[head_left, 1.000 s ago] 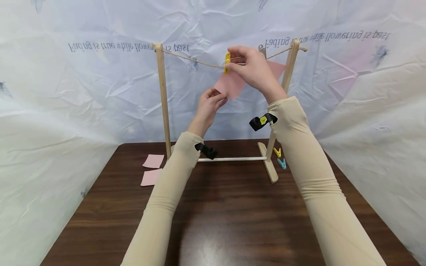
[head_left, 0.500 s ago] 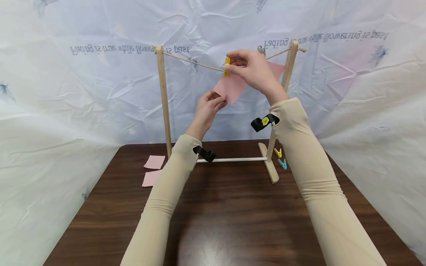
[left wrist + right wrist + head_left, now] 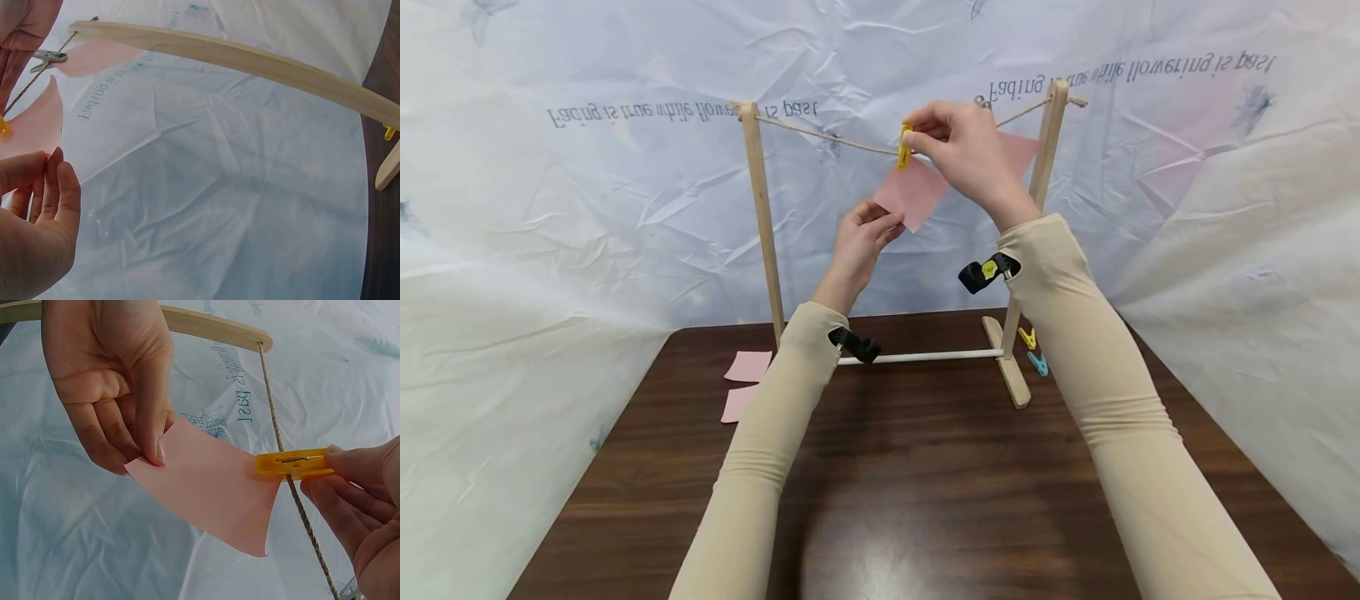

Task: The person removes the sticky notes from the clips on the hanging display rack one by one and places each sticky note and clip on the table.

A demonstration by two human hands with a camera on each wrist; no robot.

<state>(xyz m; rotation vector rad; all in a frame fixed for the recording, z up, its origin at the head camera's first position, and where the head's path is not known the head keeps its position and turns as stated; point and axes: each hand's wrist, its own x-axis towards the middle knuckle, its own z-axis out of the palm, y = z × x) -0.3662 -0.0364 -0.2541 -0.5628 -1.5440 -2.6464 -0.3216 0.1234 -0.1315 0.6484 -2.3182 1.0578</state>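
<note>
My left hand (image 3: 857,247) pinches the lower left corner of a square pink paper (image 3: 913,197) between thumb and fingers. At the paper's upper corner, a yellow clothespin (image 3: 905,147) sits across the twine (image 3: 827,136). Thumb and fingers of my right hand (image 3: 972,157) pinch that clothespin's handle end. Its other end lies over both twine and paper (image 3: 206,481) in the right wrist view. Farther right along the line hangs a second pink paper (image 3: 1021,153), held by a grey clip (image 3: 51,57); my right hand partly hides them in the head view.
Wooden posts (image 3: 762,208) carry the twine, with a white rod (image 3: 932,357) low between them. Two pink papers (image 3: 749,367) lie at the table's left. A yellow clothespin (image 3: 1028,337) and a blue clothespin (image 3: 1038,363) lie beside the right foot (image 3: 1011,371).
Both hands have shifted slightly left in the head view with the paper and clothespin, while the view itself has moved a little. Both grips stay the same.
</note>
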